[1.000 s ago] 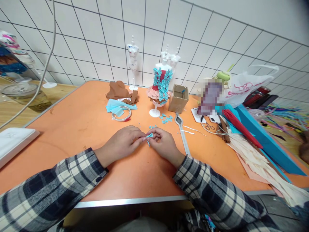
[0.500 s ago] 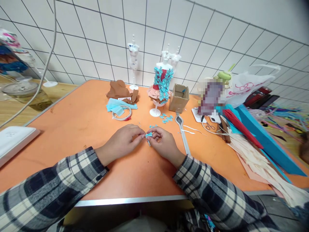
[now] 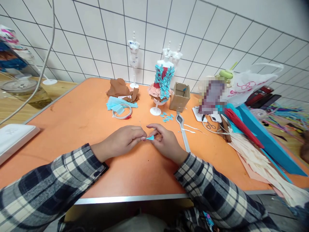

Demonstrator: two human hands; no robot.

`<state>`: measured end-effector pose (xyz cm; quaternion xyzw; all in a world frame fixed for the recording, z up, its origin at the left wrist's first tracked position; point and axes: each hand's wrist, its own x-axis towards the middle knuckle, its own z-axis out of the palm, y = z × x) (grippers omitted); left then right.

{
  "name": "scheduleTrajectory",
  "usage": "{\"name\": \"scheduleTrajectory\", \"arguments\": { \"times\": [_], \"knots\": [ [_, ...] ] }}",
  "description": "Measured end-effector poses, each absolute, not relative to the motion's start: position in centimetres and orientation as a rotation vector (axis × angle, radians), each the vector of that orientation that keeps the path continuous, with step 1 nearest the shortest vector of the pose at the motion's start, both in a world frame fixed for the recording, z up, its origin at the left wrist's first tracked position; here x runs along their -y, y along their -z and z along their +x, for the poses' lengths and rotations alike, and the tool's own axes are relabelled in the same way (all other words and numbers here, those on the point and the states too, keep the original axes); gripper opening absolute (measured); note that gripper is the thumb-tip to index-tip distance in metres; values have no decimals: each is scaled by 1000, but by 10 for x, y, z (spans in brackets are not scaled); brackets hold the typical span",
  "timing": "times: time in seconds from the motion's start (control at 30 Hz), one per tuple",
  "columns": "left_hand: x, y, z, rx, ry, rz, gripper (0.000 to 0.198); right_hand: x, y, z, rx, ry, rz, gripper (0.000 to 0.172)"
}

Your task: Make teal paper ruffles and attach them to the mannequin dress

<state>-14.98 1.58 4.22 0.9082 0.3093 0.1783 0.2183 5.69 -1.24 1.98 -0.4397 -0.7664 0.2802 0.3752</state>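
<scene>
My left hand (image 3: 125,138) pinches the narrow end of a small light-blue crepe paper bow (image 3: 150,138) between thumb and forefinger. At the bow's flared other end, the thumb and a finger of my right hand (image 3: 167,143) hold its edge. My right forefinger arches above it, apart from the paper. Beyond my hands lie several finished blue bows (image 3: 167,116) on the orange table (image 3: 135,177). Behind them stands a small white dress form (image 3: 155,111), wearing a red top covered in blue bows and a pink ruffled skirt.
At back left, brown crepe paper (image 3: 118,87) and blue paper (image 3: 113,103) lie beside a ring-shaped roll (image 3: 122,111). A cardboard box (image 3: 180,98), grey strap-like strip (image 3: 183,135) and scissors (image 3: 210,125) are to the right. Cream paper strips (image 3: 256,158) hang over the right edge.
My right forefinger has lifted off the bow and my right fingers have spread a little. The bow's right end now shows fanned out, and my left hand keeps its pinch.
</scene>
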Motion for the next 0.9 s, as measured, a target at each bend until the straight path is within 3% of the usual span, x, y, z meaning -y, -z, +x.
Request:
{"name": "scheduleTrajectory", "arguments": {
  "times": [0.23, 0.63, 0.73, 0.9],
  "knots": [
    [-15, -45, -150, -695, -362, 2011, 36, 16, -27, 69, 2354, -272, -900, 31],
    [-16, -36, -147, -711, -297, 1723, 46, 8, -14, 60, 1871, -900, -963, 9],
    [-17, -32, -146, -869, -478, 1771, 46, 8, -12, 58, 1768, -953, -1071, 10],
    [-15, -35, -146, -1035, -725, 2221, 30, 6, -9, 56, 1606, -1027, -1138, 12]
  ]
}}
